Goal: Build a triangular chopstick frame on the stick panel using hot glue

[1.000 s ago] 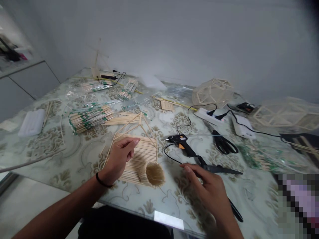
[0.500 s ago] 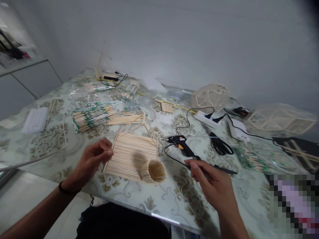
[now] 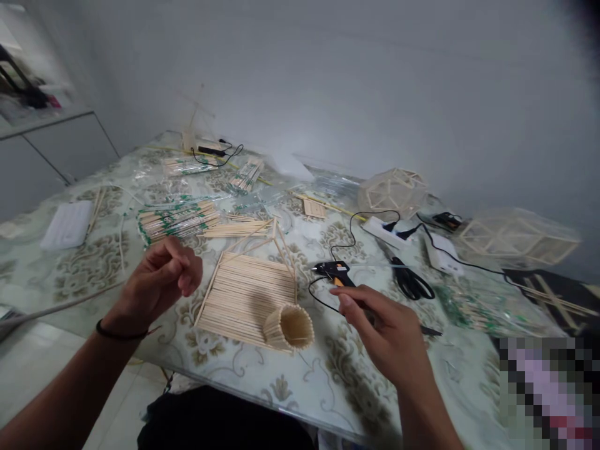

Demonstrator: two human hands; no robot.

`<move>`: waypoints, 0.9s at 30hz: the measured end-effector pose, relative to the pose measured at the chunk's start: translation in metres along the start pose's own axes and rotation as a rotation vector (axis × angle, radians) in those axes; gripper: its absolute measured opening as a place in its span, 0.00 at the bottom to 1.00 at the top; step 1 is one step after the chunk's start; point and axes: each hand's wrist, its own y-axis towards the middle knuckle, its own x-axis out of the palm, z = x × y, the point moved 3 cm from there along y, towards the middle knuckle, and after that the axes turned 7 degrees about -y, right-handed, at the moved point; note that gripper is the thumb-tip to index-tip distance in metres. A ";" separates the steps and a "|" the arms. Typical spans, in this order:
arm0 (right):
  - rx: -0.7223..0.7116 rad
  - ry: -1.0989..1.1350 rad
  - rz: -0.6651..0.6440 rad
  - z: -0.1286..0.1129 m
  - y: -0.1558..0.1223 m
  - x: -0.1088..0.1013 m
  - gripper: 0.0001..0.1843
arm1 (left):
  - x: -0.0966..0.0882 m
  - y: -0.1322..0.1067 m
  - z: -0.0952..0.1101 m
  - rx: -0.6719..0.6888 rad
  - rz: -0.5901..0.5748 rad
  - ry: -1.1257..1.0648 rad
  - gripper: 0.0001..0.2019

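Observation:
My left hand (image 3: 159,281) hovers over the table left of a flat panel of glued wooden sticks (image 3: 248,290); its fingers are bunched together with nothing visible in them. A small round cup of sticks (image 3: 289,326) stands on the panel's near corner. My right hand (image 3: 384,334) rests on the handle of a black and orange glue gun (image 3: 334,271), fingers curled round it. The gun's nozzle points left and its black cord loops toward a white power strip (image 3: 385,230).
Bundles of green-banded sticks (image 3: 178,220) lie behind the panel. Black scissors (image 3: 411,282) and a white adapter (image 3: 443,255) sit to the right. Stick-frame domes (image 3: 394,189) stand at the back right, a white box (image 3: 68,224) far left. The glass table edge (image 3: 262,400) is near me.
My left hand left the stick panel, moved left and lifted, fingers bunching. My right hand slid forward onto the glue gun's handle.

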 end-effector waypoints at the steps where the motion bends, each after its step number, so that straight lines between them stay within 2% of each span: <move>1: -0.023 -0.002 -0.002 -0.006 0.004 0.002 0.10 | 0.001 0.000 -0.003 -0.016 -0.019 0.067 0.09; 4: -0.087 0.007 -0.019 -0.025 0.014 0.009 0.08 | 0.003 -0.004 -0.019 -0.181 -0.093 0.357 0.09; 6: -0.127 0.022 -0.035 -0.035 0.017 0.015 0.08 | 0.000 -0.008 -0.028 -0.368 -0.234 0.666 0.08; 8: -0.149 0.038 -0.031 -0.040 0.018 0.019 0.07 | -0.010 -0.013 -0.029 -0.522 -0.360 0.974 0.12; 9: -0.149 0.044 -0.026 -0.041 0.017 0.020 0.07 | -0.018 -0.014 -0.026 -0.572 -0.375 1.095 0.14; 11: -0.124 0.046 -0.005 -0.037 0.014 0.020 0.07 | -0.036 -0.016 -0.015 -0.633 -0.321 1.228 0.18; 14: -0.045 0.046 0.020 -0.025 0.006 0.019 0.08 | -0.062 -0.024 0.001 -0.706 -0.254 1.342 0.19; 16: 0.017 0.045 0.037 -0.013 -0.003 0.019 0.09 | -0.075 -0.031 0.009 -0.713 -0.179 1.383 0.19; 18: 0.078 0.052 0.053 -0.002 -0.012 0.019 0.09 | -0.083 -0.036 0.014 -0.681 -0.042 1.436 0.21; 21: 0.147 0.083 0.056 0.011 -0.022 0.019 0.09 | -0.087 -0.037 0.020 -0.562 0.172 1.489 0.21; 23: 0.168 0.094 0.051 0.014 -0.023 0.018 0.09 | -0.084 -0.031 0.021 -0.464 0.226 1.473 0.20; 27: 0.144 0.086 0.044 0.007 -0.009 0.011 0.09 | -0.072 -0.009 0.016 -0.339 0.222 1.408 0.20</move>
